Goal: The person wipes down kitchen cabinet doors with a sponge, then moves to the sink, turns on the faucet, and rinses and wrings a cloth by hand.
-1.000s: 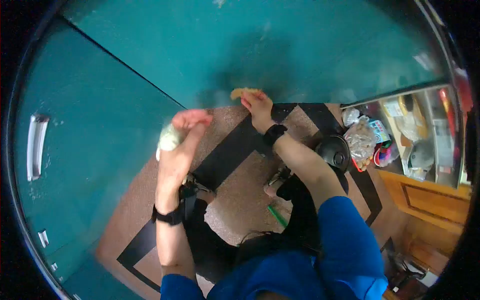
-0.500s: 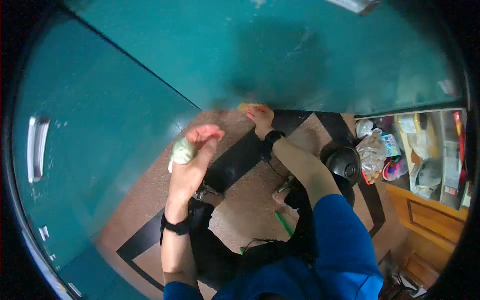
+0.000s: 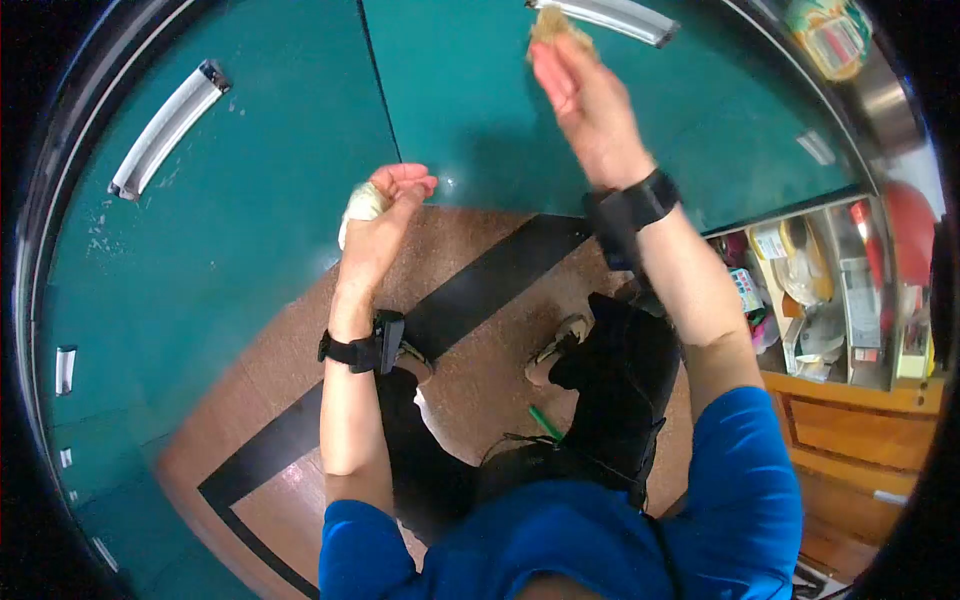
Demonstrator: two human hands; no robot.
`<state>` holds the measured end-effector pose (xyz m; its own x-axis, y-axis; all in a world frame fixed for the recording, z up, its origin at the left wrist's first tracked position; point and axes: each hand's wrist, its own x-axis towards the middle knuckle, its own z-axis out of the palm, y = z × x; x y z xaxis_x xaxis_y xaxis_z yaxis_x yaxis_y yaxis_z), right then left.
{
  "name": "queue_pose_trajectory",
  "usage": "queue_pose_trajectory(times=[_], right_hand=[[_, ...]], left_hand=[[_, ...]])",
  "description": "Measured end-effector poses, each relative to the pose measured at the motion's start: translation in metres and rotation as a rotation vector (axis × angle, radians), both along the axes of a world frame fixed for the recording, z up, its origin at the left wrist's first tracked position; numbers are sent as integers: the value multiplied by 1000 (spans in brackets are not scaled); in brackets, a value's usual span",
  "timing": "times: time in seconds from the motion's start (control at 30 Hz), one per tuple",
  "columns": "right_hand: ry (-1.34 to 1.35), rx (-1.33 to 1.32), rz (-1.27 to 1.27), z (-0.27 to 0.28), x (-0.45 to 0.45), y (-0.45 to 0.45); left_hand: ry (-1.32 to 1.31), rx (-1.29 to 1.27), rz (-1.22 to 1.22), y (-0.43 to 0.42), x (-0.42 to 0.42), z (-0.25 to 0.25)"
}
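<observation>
My right hand [image 3: 590, 110] is closed on a tan, rough-looking pad [image 3: 560, 30], near a silver handle [image 3: 625, 18] on the teal cabinet front [image 3: 480, 90]. Lower and to the left, my left hand [image 3: 380, 220] has its fingers curled round a pale, whitish cloth-like bundle [image 3: 364, 203]. That hand is in front of the cabinet's lower edge, close to the vertical seam between two doors. Whether either hand touches the cabinet cannot be made out.
Another silver handle [image 3: 170, 130] is on the left door. An open drawer [image 3: 870, 300] with packages juts out at the right, above wooden drawer fronts [image 3: 850, 435]. A green stick-like object [image 3: 545, 422] lies on the patterned floor [image 3: 480, 370] between my feet.
My right hand has risen with the tan pad from the cabinet's bottom edge to the handle. My left hand still holds the pale bundle. The view has shifted, and the left door's handle appears more tilted.
</observation>
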<state>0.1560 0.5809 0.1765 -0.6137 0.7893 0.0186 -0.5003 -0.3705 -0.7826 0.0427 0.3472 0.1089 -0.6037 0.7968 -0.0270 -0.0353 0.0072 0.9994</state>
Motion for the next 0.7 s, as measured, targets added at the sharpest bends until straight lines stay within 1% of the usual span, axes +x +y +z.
queue_pose_trajectory(times=[0.03, 0.07, 0.1, 0.13, 0.17, 0.2, 0.27, 0.3, 0.33, 0.37, 0.43, 0.5, 0.57, 0.67, 0.7], right_hand=[[-19, 14, -13, -24, -7, -3], [-136, -85, -1, -56, -12, -9], [-49, -65, 83, -104, -16, -12], [-213, -181, 21, -152, -21, -8], [-307, -225, -34, -187, -29, -18], [-276, -288, -31, -260, -38, -12], [-371, -321, -47, -347, -44, -10], [-374, -330, -40, -388, -50, -8], [-421, -348, -97, -427, -53, -5], [-472, -366, -153, -462, -56, -5], [-485, -384, -163, -520, -55, 0], [-489, -403, -168, -541, -62, -1], [-749, 150, -88, -539, -59, -5], [-1056, 1050, 17, -510, -57, 3], [-1053, 1065, 13, -479, -67, -1]], left_hand=[[-4, -4, 9, -3, -4, -2], [-16, -29, 25, -6, -6, -5], [-27, -56, 43, -9, -10, -9], [-26, -70, 55, -6, -6, -13], [-16, -89, 68, -9, -10, -20], [-6, -110, 77, -11, -14, -27], [-6, -129, 86, -16, -17, -35], [-1, -131, 87, -18, -19, -39], [-4, -141, 91, -19, -21, -44], [-29, -171, 115, -21, -23, -48], [-50, -207, 145, -20, -25, -54], [-51, -222, 164, -22, -26, -56], [-61, -221, 193, -26, -23, -57], [-75, -208, 185, -23, -27, -50], [-57, -179, 153, -20, -28, -47]])
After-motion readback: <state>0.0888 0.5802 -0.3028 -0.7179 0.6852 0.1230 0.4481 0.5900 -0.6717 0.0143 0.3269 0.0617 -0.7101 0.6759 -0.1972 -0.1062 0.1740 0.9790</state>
